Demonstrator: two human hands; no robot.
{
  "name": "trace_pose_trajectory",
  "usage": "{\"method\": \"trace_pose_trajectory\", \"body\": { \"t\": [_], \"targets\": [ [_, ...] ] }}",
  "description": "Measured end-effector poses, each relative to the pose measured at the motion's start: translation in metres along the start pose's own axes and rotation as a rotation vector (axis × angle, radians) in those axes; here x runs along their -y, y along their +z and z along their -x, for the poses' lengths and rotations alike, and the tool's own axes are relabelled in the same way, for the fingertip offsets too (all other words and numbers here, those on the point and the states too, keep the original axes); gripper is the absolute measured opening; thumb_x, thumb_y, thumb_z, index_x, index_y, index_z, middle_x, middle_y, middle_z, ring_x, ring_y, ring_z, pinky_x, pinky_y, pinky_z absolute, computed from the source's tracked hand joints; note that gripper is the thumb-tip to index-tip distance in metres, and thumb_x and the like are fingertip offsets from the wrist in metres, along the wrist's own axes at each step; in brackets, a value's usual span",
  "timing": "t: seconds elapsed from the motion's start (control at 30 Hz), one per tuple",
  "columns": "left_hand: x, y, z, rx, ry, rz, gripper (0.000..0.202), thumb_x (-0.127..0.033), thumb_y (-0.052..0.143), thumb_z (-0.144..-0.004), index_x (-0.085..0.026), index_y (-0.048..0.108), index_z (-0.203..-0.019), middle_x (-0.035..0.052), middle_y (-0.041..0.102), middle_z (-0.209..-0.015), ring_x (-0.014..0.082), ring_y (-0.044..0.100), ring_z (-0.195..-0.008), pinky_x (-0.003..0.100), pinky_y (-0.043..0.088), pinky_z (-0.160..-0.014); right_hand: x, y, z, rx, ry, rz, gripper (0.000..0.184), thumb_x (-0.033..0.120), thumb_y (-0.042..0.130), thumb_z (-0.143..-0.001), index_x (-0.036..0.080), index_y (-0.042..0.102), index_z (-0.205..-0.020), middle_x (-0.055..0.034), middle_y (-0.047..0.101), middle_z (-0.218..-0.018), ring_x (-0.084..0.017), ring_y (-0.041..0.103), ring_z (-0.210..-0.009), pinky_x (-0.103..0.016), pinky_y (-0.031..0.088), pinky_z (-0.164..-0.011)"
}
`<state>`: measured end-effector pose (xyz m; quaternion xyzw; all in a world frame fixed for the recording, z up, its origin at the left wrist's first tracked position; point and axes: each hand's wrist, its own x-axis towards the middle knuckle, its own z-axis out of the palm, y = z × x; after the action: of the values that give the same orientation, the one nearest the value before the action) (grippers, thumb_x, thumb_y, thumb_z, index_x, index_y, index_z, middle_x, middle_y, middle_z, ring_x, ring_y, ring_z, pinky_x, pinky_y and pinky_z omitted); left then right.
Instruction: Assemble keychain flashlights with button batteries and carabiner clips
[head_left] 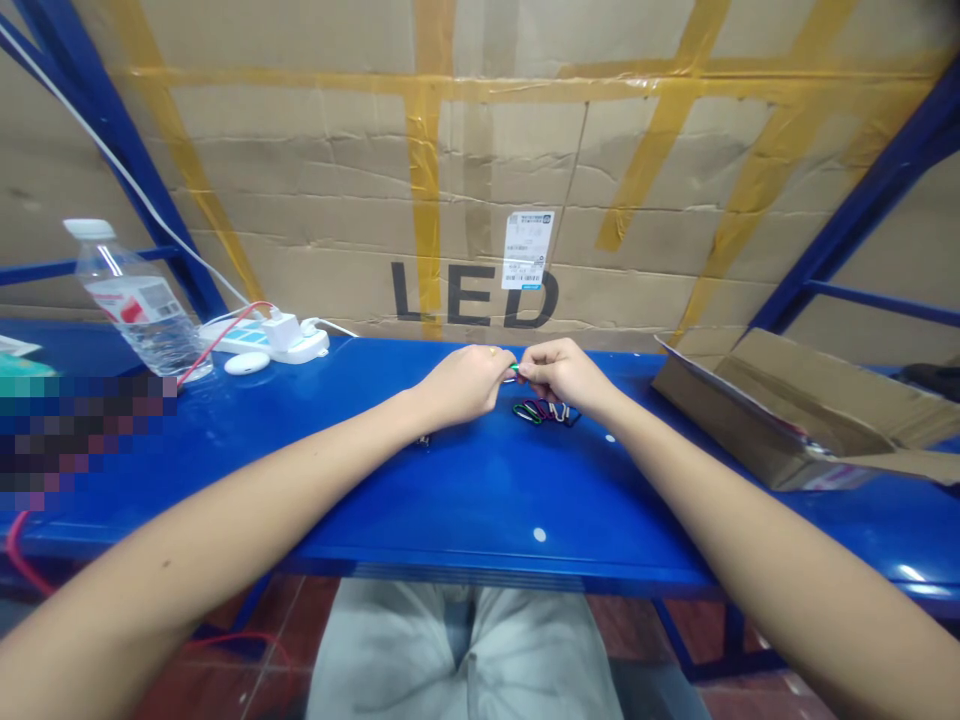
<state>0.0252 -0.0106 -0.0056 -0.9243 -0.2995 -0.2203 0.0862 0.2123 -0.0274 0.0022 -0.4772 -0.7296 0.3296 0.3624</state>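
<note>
Both my hands meet over the far middle of the blue table (465, 500). My left hand (465, 382) is closed in a pinch on a small green clip-like item (513, 372). My right hand (561, 374) is closed too and pinches the same item from the other side. Just below the right hand lies a small pile of coloured carabiner-like clips (544, 412), green, purple and silver, on the table top. A tiny dark piece (424, 440) lies beside my left wrist.
An open cardboard box (795, 410) lies at the right. At the left stand a plastic water bottle (135, 305), a white power strip with a plug (277, 338) and a small white oval device (247, 363). A cardboard wall marked LED (474, 296) backs the table.
</note>
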Motion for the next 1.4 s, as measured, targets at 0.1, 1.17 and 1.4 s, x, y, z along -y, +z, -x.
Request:
{"method": "trace_pose_trajectory", "body": {
  "t": [0.1,1.17,1.4],
  "targets": [
    [0.008,-0.005,-0.002,-0.021,-0.096,0.036,0.025,-0.021,0.039,-0.096,-0.016,0.061,-0.106,0.0118,0.07,-0.101,0.0253,0.066,-0.093,0.038,0.05,-0.08,0.001,-0.004,0.001,-0.044,-0.038,0.179,0.034,0.042,0.056,-0.084,0.019,0.053,-0.059,0.002,0.048,-0.047,-0.01,0.039,-0.044,-0.026,0.027,-0.046],
    [0.031,-0.001,-0.002,-0.091,-0.224,0.236,0.023,-0.025,0.044,-0.095,-0.017,0.065,-0.099,0.0109,0.072,-0.101,0.0235,0.066,-0.097,0.037,0.049,-0.084,-0.016,0.015,-0.005,-0.014,-0.025,-0.13,0.016,0.028,0.059,-0.083,0.021,0.048,-0.091,0.0011,0.059,-0.069,-0.012,0.054,-0.055,-0.024,0.043,-0.049],
    [0.033,0.0,-0.003,-0.045,-0.241,0.291,0.026,-0.028,0.045,-0.095,-0.016,0.068,-0.094,0.01,0.073,-0.098,0.024,0.067,-0.091,0.037,0.049,-0.081,-0.028,0.006,-0.008,-0.148,-0.195,0.221,0.003,0.022,0.057,-0.085,0.021,0.056,-0.087,0.0001,0.063,-0.066,-0.014,0.058,-0.057,-0.028,0.045,-0.059]
  ]
}}
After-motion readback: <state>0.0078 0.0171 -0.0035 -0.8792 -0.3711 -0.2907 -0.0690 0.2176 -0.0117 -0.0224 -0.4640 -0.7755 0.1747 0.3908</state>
